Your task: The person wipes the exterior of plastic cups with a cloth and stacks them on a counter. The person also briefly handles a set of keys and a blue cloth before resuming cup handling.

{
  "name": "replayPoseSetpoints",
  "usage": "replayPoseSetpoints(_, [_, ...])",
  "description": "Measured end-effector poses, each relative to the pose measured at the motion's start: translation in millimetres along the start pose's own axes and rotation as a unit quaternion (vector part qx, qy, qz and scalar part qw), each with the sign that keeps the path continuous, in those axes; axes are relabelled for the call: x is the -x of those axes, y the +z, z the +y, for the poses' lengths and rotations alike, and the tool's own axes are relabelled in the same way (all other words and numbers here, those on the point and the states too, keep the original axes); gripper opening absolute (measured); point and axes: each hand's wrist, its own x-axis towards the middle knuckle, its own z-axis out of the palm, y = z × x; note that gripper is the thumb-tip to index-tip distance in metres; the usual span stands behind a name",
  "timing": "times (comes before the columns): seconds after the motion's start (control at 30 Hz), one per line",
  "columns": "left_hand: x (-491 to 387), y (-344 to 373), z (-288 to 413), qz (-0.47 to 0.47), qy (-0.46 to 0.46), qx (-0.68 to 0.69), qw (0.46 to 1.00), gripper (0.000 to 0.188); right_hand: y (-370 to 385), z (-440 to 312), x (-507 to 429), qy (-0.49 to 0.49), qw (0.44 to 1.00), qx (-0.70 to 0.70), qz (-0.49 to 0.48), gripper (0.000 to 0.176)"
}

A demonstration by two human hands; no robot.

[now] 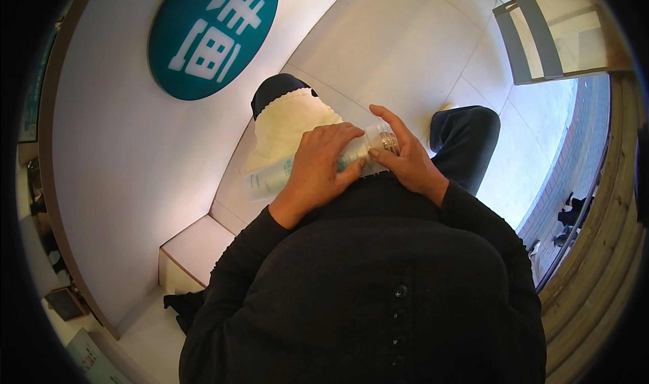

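A translucent plastic sleeve with printing (pixel 268 180) lies slantwise across my lap, apparently around a stack of clear cups or lids whose ridged rims (pixel 386 141) show at its right end. Over its middle my left hand (pixel 324 158) is curled, thumb and fingers gripping it. At the rimmed end, my right hand (pixel 405 153) has its thumb against the plastic and its index finger raised above the rims. Whether the right hand's other fingers grip the stack is hidden. A pale yellow cloth with a wavy edge (pixel 286 125) is draped over my left knee, just beyond the sleeve.
A white counter panel with a round teal sign (pixel 213 36) rises at my left, above a low ledge (pixel 203 242). At the upper right stands a grey and cream fabric-sided item (pixel 552 34). Wooden slats (pixel 598 232) run along the right edge, beside a glass front.
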Motion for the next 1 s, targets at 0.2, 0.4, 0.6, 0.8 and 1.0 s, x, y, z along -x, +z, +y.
replayPoseSetpoints(0.2, [-5,0,8,0.023,-0.012,0.0,1.0,0.04,-2,3,1,0.011,0.997,-0.067,-0.035,0.077])
replayPoseSetpoints(0.4, [-9,6,8,0.043,-0.026,-0.006,0.999,0.038,-8,3,2,0.009,0.973,-0.2,-0.117,0.084])
replayPoseSetpoints(0.6, [-8,11,6,0.078,-0.003,-0.019,0.997,0.044,-5,2,4,-0.012,0.971,-0.214,-0.104,0.079])
replayPoseSetpoints(0.8, [-8,13,7,0.078,0.058,-0.049,0.994,0.038,-8,0,4,-0.002,0.976,-0.193,-0.104,0.079])
replayPoseSetpoints(1.0, [-8,15,7,0.074,0.045,-0.033,0.996,0.037,-7,-1,2,-0.001,0.976,-0.198,-0.095,0.077])
